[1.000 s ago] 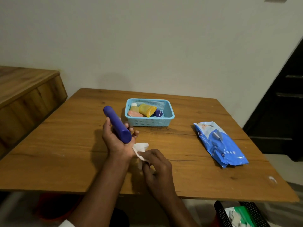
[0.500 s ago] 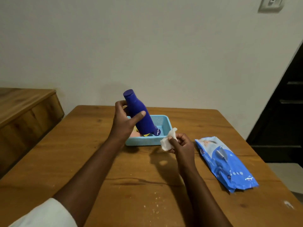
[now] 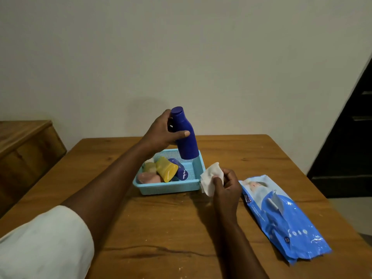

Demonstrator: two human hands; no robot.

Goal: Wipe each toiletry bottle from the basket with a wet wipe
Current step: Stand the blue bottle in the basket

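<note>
At the far left stands a wooden cabinet (image 3: 24,146) beside the brown wooden table (image 3: 161,228). The left hand (image 3: 161,135), its arm in a pale rolled sleeve (image 3: 44,244), grips the tall dark-blue plastic bottle (image 3: 184,133) round its upper body, thumb across the front and fingers curled behind. The bottle is held in the air above the far right corner of the light-blue plastic mesh basket (image 3: 171,188), its long axis nearly upright, cap upward and tipped slightly left, base toward the basket. Inside the basket lie a yellow tube (image 3: 166,171), a small dark-blue bottle (image 3: 180,171), a pinkish tube (image 3: 150,178) and an olive-coloured bottle (image 3: 150,167). Just right of the basket, the right hand (image 3: 225,185) pinches a crumpled white wet wipe (image 3: 211,178) between thumb and curled fingers, low over the table and apart from the held bottle. Further right a blue wet-wipe packet (image 3: 281,218) lies flat.
</note>
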